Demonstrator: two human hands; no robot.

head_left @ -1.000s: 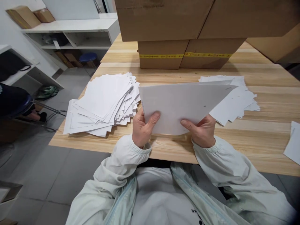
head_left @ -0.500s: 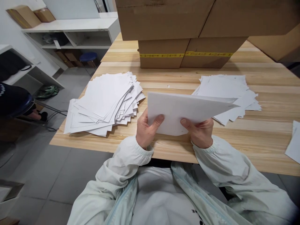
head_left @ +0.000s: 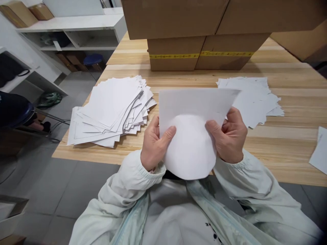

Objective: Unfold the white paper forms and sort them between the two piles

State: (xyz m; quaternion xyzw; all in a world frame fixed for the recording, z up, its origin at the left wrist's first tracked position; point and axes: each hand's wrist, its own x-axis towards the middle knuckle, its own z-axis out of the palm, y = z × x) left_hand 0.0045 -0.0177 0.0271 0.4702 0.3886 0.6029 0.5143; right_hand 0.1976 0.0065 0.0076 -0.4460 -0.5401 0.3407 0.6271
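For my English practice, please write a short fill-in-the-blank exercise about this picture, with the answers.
The left hand and the right hand hold paper, coloured ____.
The larger paper pile lies on the person's ____ side.
The tape on the lower boxes is ____.

Missing words: white; left; yellow.

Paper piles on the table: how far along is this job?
In hand: white paper, bent between the left hand and right hand. Perhaps done: the left pile or the smaller right pile. Perhaps left: the other. Neither shows which, so I cannot tell how much remains.
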